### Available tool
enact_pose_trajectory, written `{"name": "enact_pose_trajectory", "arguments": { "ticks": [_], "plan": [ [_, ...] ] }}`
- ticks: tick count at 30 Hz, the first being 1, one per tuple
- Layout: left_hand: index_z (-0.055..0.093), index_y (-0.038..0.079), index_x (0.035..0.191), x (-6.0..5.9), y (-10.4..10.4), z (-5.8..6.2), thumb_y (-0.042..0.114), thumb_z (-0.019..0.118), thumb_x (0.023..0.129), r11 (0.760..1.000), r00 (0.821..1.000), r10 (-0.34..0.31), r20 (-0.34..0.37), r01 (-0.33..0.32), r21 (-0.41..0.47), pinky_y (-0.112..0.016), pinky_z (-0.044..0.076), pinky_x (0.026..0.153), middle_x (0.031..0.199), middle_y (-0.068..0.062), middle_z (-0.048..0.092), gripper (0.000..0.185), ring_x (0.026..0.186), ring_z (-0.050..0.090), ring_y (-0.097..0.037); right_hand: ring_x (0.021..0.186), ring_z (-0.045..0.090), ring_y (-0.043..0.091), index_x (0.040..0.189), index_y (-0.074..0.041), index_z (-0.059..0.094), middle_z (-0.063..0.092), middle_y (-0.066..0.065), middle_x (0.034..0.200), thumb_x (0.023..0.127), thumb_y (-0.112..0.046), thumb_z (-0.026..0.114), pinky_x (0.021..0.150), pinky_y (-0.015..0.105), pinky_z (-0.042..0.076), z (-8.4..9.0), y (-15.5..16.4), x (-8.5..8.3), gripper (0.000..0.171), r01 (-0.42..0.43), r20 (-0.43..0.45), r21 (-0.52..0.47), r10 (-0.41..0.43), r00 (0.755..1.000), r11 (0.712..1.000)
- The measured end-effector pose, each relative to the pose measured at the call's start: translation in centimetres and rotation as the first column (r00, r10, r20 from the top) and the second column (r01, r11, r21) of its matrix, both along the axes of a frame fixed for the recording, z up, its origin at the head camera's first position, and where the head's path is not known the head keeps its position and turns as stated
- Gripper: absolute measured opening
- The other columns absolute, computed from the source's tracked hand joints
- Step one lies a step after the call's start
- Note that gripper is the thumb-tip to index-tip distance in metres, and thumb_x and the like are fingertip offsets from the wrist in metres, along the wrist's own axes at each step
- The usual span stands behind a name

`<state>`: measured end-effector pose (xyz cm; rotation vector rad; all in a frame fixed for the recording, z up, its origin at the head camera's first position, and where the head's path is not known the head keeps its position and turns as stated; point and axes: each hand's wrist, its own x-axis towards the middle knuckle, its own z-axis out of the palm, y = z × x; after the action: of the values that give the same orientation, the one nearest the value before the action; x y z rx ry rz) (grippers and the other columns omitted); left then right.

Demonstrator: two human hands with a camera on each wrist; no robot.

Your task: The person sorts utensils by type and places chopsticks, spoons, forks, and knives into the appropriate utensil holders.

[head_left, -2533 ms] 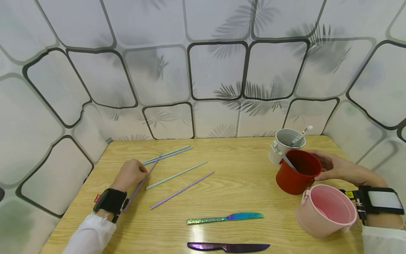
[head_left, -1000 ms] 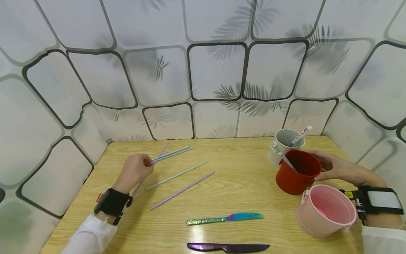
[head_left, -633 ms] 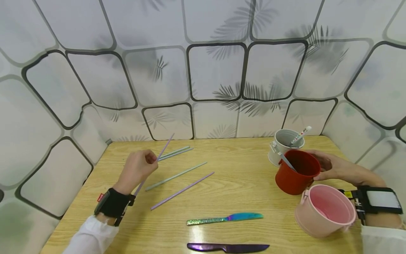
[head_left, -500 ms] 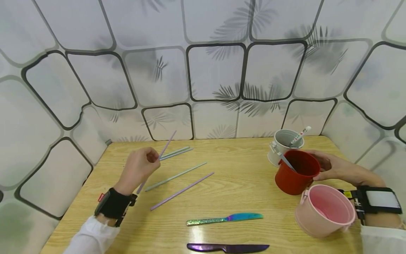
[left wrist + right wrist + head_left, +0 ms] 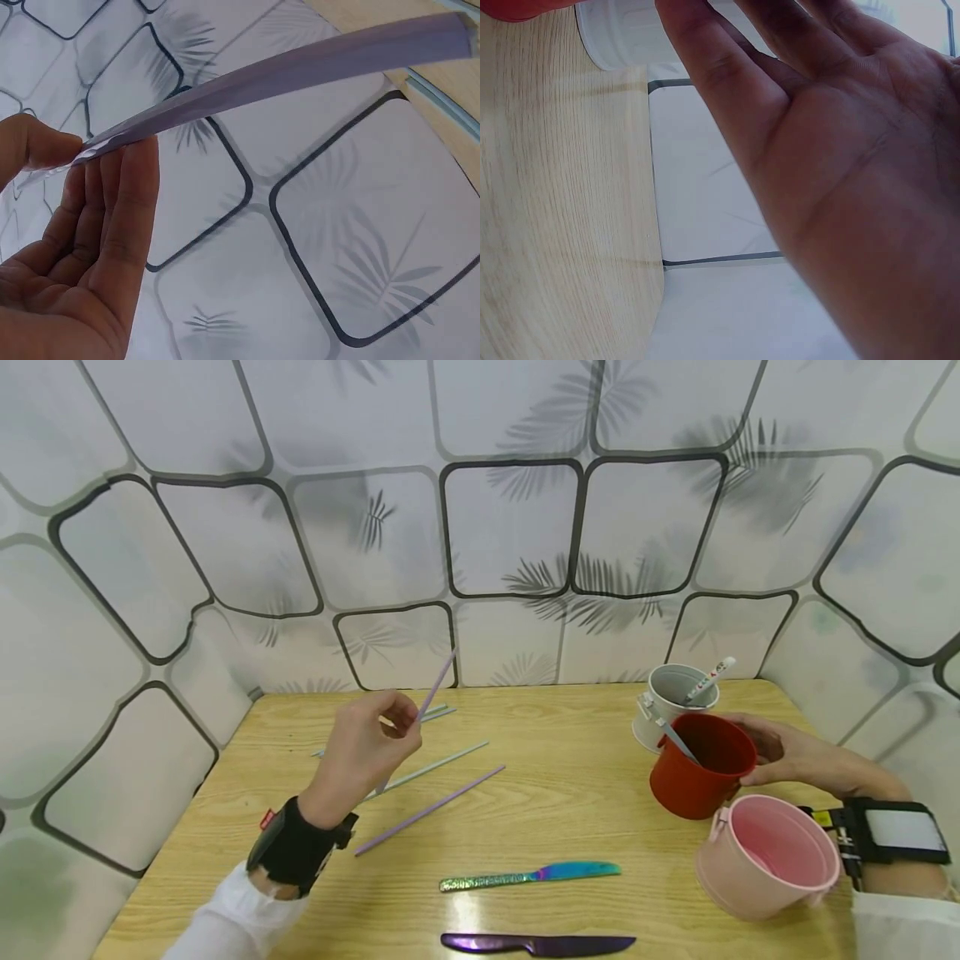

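In the head view my left hand (image 5: 367, 747) holds a purple straw (image 5: 437, 683) tilted above the table, one end pointing up toward the back. Thumb and fingertips pinch the straw (image 5: 285, 79) in the left wrist view. Below lie another purple straw (image 5: 431, 810), a pale green straw (image 5: 442, 763) and a pair of pale green and blue straws (image 5: 442, 713), partly hidden by the hand. At the right, my right hand (image 5: 795, 756) grips the side of a red bucket (image 5: 693, 789), thumb in front, fingers behind. A pale grey strip (image 5: 681, 745) leans in this bucket.
Behind the red bucket stands a white bucket (image 5: 651, 731) with a white marker (image 5: 708, 683) in it. A pink bucket (image 5: 738, 877) stands in front. A rainbow knife (image 5: 532, 877) and a dark purple knife (image 5: 536, 944) lie near the table's front. Patterned cloth walls surround the table.
My left hand has lifted the purple straw off the table and carried it to the right, its far end rising. The right hand has stayed at the red bucket.
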<state>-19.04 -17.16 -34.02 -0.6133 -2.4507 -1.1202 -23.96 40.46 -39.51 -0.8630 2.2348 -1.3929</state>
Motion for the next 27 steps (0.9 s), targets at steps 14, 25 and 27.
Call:
{"name": "enact_pose_trajectory", "arguments": {
  "ticks": [14,25,27],
  "plan": [
    [0.066,0.007,0.096,-0.2,4.0,1.6,-0.010,0.069,0.089,0.976,0.982,-0.134,-0.130,0.154,0.152,-0.025,0.060,0.073,0.091,-0.003,0.065,0.019,0.084,0.064,-0.013,0.130,0.056,0.005,0.154,0.010,0.029,0.057,0.002,0.147,0.094,0.013,0.062,0.099,0.024,0.053,0.1,-0.1,0.1,0.068,-0.010,-0.001,-0.010,0.010,1.000,1.000],
    [0.062,0.004,0.103,-0.4,8.1,2.8,-0.004,0.065,0.095,0.939,0.940,-0.243,-0.237,0.290,0.187,-0.024,0.058,0.082,0.098,-0.009,0.062,0.012,0.093,0.061,-0.015,0.130,0.054,0.002,0.152,0.010,0.032,0.058,-0.003,0.146,0.094,0.013,0.062,0.098,0.024,0.053,0.3,-0.3,0.4,0.066,0.000,0.016,-0.016,0.001,1.000,1.000],
    [0.062,0.004,0.103,-0.4,8.8,3.0,-0.004,0.066,0.095,0.934,0.934,-0.256,-0.251,0.306,0.185,-0.024,0.058,0.083,0.098,-0.009,0.062,0.012,0.094,0.061,-0.015,0.130,0.054,0.001,0.152,0.010,0.032,0.058,-0.003,0.146,0.094,0.013,0.062,0.098,0.024,0.053,0.3,-0.3,0.4,0.065,-0.001,0.011,-0.014,0.001,1.000,1.000]
  ]
}}
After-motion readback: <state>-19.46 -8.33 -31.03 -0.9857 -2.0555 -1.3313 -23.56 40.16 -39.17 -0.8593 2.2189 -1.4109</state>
